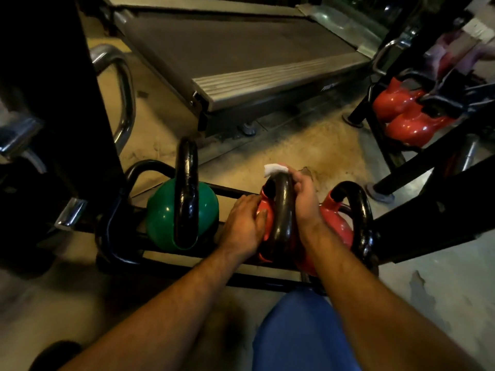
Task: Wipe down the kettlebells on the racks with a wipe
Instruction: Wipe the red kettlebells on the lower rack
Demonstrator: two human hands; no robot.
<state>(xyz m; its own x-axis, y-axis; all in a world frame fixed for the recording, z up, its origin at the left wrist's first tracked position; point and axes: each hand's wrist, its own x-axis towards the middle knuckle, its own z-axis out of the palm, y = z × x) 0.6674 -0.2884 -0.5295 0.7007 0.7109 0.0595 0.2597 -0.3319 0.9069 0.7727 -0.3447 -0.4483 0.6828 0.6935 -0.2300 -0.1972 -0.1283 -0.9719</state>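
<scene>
Underfoot: worn concrete floor (308, 145), stained and patchy, paint peeling at right.
Low black rack (187, 257) on the floor, holding three kettlebells in a row.
Green kettlebell (160, 212), left end, black handle upright.
Middle red kettlebell (263, 210), black handle (281, 210) upright. Left hand (245, 223) rests flat on its left side, fingers straight. Right hand (305, 194) curls round the handle's right side, pressing a white wipe (274, 169) onto the handle's top.
Right red kettlebell (337, 223), just beside the middle one, partly hidden by the right forearm.
Treadmill (241, 57) beyond the rack, deck end facing the camera.
Second rack (388, 145), upper right, with two more red kettlebells (401, 111).
Chrome tube frame (120, 84), upper left.
Blue trouser leg (300, 333), bottom centre.
</scene>
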